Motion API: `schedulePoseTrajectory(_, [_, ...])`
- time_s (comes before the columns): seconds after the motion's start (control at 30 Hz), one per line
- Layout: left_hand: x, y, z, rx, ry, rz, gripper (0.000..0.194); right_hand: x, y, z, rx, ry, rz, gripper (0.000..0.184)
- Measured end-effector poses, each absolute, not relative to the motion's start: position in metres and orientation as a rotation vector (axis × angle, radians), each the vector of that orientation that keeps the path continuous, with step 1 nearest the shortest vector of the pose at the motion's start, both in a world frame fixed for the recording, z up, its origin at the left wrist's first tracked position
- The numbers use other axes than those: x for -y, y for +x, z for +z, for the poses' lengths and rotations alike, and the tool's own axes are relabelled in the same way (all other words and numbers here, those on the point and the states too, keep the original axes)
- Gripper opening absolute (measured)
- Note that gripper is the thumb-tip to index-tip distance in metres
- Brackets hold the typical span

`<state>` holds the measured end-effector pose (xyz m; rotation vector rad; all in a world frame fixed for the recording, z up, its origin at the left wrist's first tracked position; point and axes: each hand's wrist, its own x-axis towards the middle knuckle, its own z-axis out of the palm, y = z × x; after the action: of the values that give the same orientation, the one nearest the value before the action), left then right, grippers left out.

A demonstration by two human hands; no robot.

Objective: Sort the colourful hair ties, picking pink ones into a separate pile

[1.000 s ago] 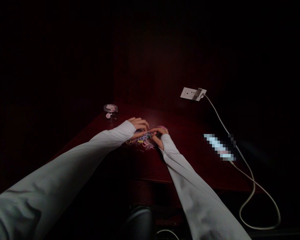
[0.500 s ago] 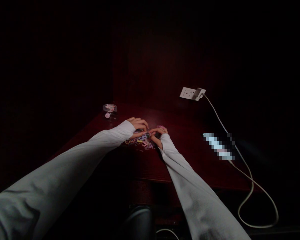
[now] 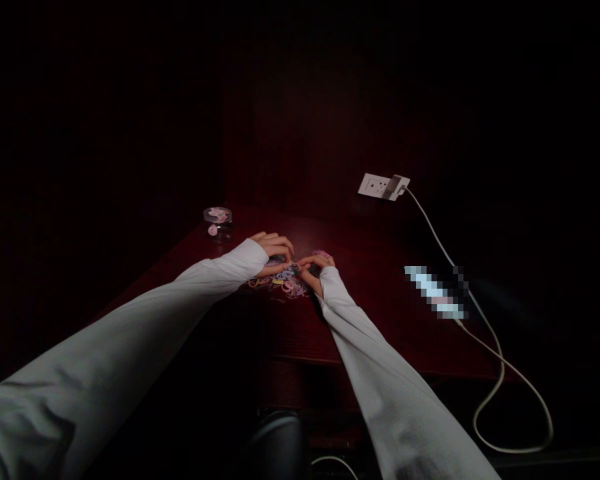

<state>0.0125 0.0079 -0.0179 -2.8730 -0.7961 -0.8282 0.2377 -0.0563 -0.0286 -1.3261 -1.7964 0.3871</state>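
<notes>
A loose pile of small, colourful hair ties (image 3: pixel 285 287), in purple, pink and yellow, lies on the dark red table. Over its left and far side arches my left hand (image 3: pixel 274 250), its thumb and forefinger brought together at the tips. My right hand (image 3: pixel 317 267) is at the pile's right side, finger and thumb pinched. The fingertips of both hands nearly meet above the hair ties. Whatever sits between them is too small to make out. Beyond my right hand shows a bit of pink material (image 3: pixel 323 254), partly covered by the fingers.
A clear round container (image 3: pixel 217 223) with pink pieces stands at the table's far left. On the right lies a pixelated phone-like device (image 3: pixel 435 292) with a white cable (image 3: pixel 500 373) running to a charger in the wall socket (image 3: pixel 375 186). The surroundings are very dark.
The whole view has shifted very slightly. Both hands stay at the pile with fingertips together; the left fingers have moved only a little.
</notes>
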Motion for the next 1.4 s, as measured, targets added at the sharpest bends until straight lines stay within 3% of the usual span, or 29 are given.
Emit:
schedulePoseTrajectory(0.47, [-0.011,0.011,-0.017,0.847,-2.864,-0.779,0.018,0.058,0.235,-0.025,1.786,-1.354,0.42,0.007])
schedulePoseTrajectory(1.4, [-0.006,0.007,-0.005,0.766,-2.921,-0.667,0.029,0.056,0.237,-0.028,1.771,-1.368,0.432,0.007])
